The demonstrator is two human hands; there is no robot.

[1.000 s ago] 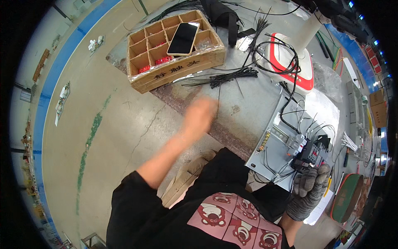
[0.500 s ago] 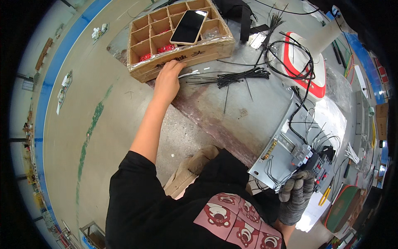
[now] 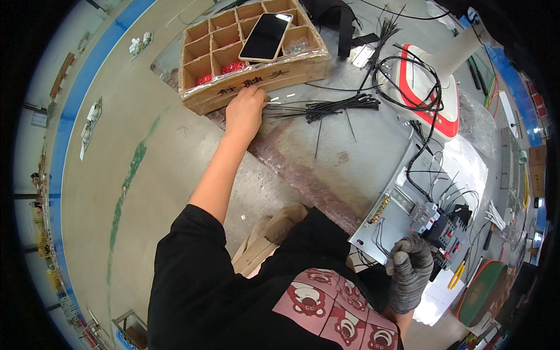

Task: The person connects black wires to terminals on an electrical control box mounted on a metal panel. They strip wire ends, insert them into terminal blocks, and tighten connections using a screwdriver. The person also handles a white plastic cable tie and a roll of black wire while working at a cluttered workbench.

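Though left hand (image 3: pixel 246 114) and gloved right hand (image 3: pixel 410 268) curl, any hold is hidden. White tubes (image 3: pixel 273 100) near the desk's (image 3: pixel 350 160) edge look light; pinch ends.

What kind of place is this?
Probably an electrical assembly workshop, judging by the metal panel with switchgear-like modules and loose wires on it, the bundle of black cable ties on the bench, and the divided cardboard box holding small red parts.

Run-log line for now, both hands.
left hand: bare, close to divided cardboard box, contact unclear | right hand: grey-gloved, curled, by wired metal panel | smartphone: atop box
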